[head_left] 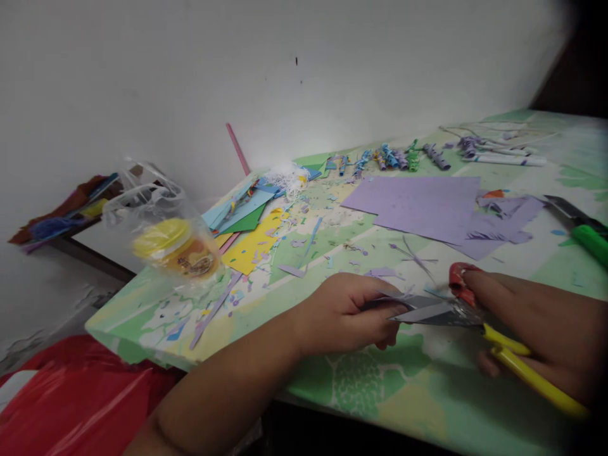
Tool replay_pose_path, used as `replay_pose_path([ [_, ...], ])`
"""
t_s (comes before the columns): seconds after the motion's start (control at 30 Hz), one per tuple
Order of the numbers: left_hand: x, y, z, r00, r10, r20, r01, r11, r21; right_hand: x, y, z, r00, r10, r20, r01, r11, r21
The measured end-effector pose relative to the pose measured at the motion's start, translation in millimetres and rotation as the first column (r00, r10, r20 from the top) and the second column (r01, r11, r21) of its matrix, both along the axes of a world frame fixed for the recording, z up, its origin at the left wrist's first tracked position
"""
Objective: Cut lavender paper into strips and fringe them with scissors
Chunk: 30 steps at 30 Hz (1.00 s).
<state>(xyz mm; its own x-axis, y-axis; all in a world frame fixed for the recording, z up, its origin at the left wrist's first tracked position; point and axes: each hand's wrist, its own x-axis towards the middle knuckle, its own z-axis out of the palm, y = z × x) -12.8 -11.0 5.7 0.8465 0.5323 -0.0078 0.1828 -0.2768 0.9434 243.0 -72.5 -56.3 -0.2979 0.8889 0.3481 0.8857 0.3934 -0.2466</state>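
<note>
My right hand point(536, 316) grips scissors point(432, 313), with its thumb in the red handle loop and fingers about the yellow handle. The blades point left toward my left hand point(339, 310), which pinches a small piece of purplish paper point(392, 295) between thumb and fingers. Blades and paper overlap at my fingertips; whether they touch I cannot tell. Beyond my hands, purple sheets point(418, 206) lie overlapped on the table, with a fringed purple scrap point(510, 218) at their right edge.
A row of rolled paper pieces point(389, 155) lies at the back. A green-handled cutter point(589, 240) is at the far right. Left stand a bagged yellow-lidded cup point(175, 247), coloured sheets point(254, 244) and white string point(287, 180). Paper bits litter the patterned tablecloth point(142, 316).
</note>
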Motion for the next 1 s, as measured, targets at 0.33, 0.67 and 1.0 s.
replay_pose_path([
  [0.33, 2, -1, -0.9, 0.999, 0.007, 0.047, -0.011, 0.995, 0.097, 5, 0, -6.6, 0.972, 0.087, 0.218, -0.099, 0.994, 0.045],
  [0.67, 3, -3, -2.6, 1.000, 0.013, 0.024, -0.017, 0.982, 0.186, 2, 0, -7.6, 0.958, 0.073, 0.278, -0.099, 0.992, 0.080],
  [1.0, 3, -2, -4.2, 0.999, 0.034, 0.035, -0.042, 0.961, 0.274, 4, 1, -7.5, 0.969, 0.127, 0.211, -0.150, 0.984, 0.093],
])
